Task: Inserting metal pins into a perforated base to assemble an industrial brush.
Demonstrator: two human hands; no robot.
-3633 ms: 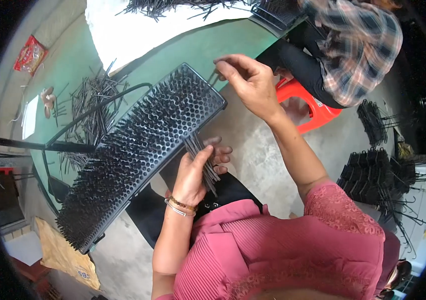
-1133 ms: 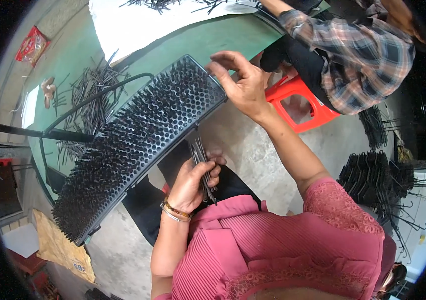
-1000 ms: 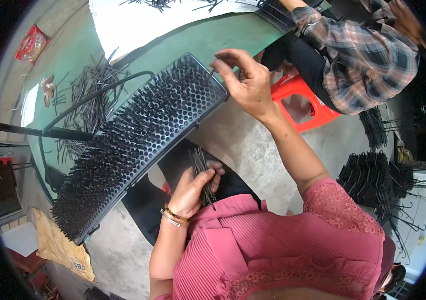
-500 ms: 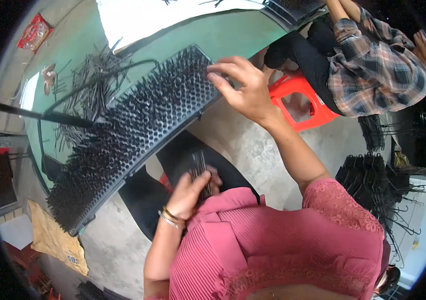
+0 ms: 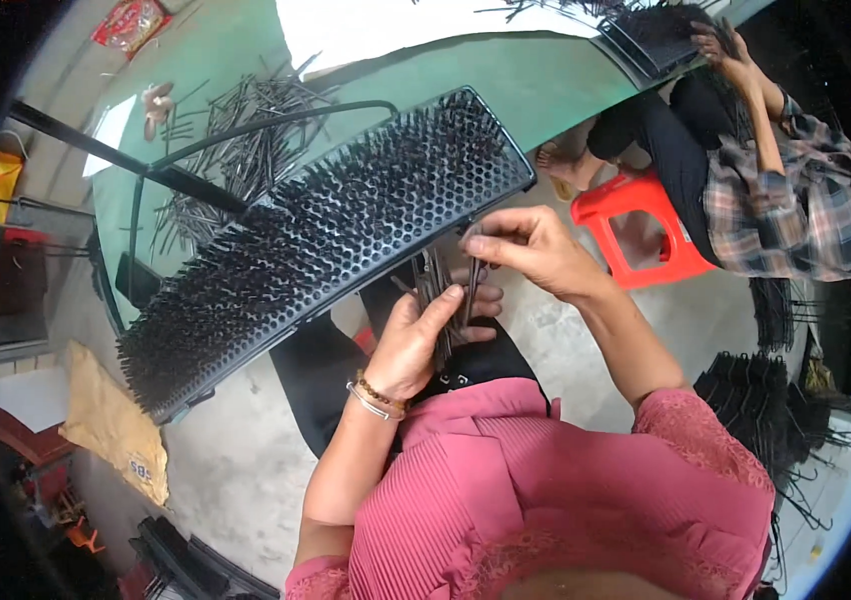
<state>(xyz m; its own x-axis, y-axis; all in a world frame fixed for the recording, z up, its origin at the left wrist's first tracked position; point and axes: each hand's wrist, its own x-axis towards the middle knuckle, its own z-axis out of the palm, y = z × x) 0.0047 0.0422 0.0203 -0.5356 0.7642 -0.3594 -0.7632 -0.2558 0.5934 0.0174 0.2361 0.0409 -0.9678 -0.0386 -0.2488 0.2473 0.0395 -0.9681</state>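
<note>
My left hand [image 5: 411,340] is wrapped round a bundle of thin dark rods [image 5: 436,290] over my lap. At the top of that bundle, my right hand [image 5: 538,255] pinches a dark rod [image 5: 475,250] between thumb and fingertips. Just beyond both hands, a long black perforated tray [image 5: 508,178] slants from far right to near left. Rows of short dark rods stand upright in its holes, densest at the left end. Some honeycomb-like holes along the near edge and right end show bare.
Loose dark rods [image 5: 246,110] lie heaped on the green table [image 5: 546,90] behind the tray, by a black metal bar [image 5: 126,150]. To the right, a person in a plaid shirt [image 5: 796,215] sits by a red stool [image 5: 596,215]. Dark hooked pieces [image 5: 746,390] hang at right.
My right hand has come down from the tray's right end to the bundle. My left hand has risen from my lap with the rods. The view has shifted, moving the tray rightward.
</note>
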